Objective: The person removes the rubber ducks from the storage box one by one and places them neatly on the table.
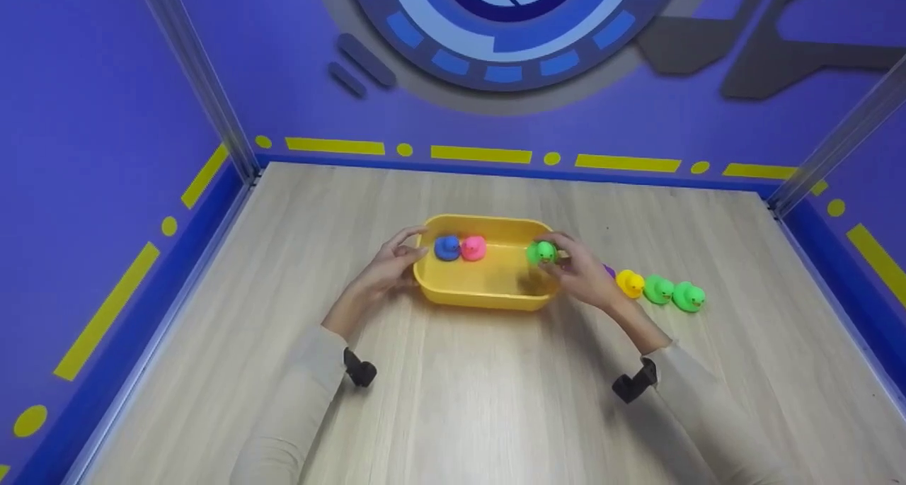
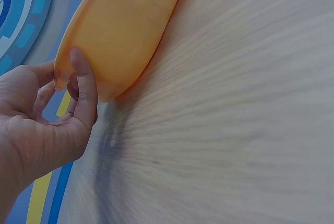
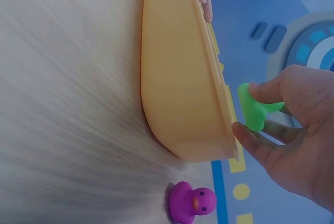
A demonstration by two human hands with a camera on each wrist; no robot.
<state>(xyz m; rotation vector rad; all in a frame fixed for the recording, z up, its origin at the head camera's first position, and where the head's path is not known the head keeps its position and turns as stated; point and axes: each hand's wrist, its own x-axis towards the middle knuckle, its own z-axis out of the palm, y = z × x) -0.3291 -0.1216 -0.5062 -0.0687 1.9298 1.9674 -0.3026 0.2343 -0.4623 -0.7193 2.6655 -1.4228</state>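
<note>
A yellow plastic basin [image 1: 488, 301] stands on the table, with a blue rubber duck [image 1: 446, 248] and a pink rubber duck [image 1: 473, 248] side by side in its left part. At its left end, my left hand [image 1: 386, 269] grips the rim, thumb on one side and fingers on the other. My right hand [image 1: 586, 272] pinches a green rubber duck [image 3: 254, 110] between thumb and fingers, holding it above the basin's right end. One finger of that hand is near or touching the rim; contact is hard to judge.
Right of the basin a row of ducks runs outward: a purple duck [image 3: 190, 203], partly hidden by the right hand in the head view, a yellow duck [image 1: 630, 284] and two green ducks [image 1: 658, 289]. Purple-blue panels [image 1: 283, 81] wall the wooden table [image 1: 467, 400] at back and sides.
</note>
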